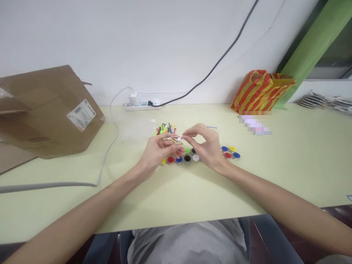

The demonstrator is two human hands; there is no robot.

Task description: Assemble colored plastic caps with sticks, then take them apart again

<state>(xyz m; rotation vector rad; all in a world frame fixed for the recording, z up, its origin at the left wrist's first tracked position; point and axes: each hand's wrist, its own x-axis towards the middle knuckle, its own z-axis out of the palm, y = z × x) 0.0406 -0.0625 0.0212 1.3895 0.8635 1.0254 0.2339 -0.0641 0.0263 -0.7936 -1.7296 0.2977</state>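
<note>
Both hands meet over the middle of the table around a thin white plastic strip [172,138] with a small block at its right end. My left hand [157,151] is closed on the strip's left part, its other fingers curled beneath. Thumb and index finger of my right hand [205,145] pinch the end with the block. Just behind my left hand lies a pile of small coloured plastic strips [165,128]. Below and beside the hands stand several small clear round containers with coloured tops, such as a black one [187,158] and a blue one [236,156]; my hands cover some.
A cardboard box [49,113] leans at the left, near a grey cable [106,157]. A power strip [143,105] lies along the wall. At the back right stands a striped bag [260,93]. One blue strip [212,127] lies apart from the pile.
</note>
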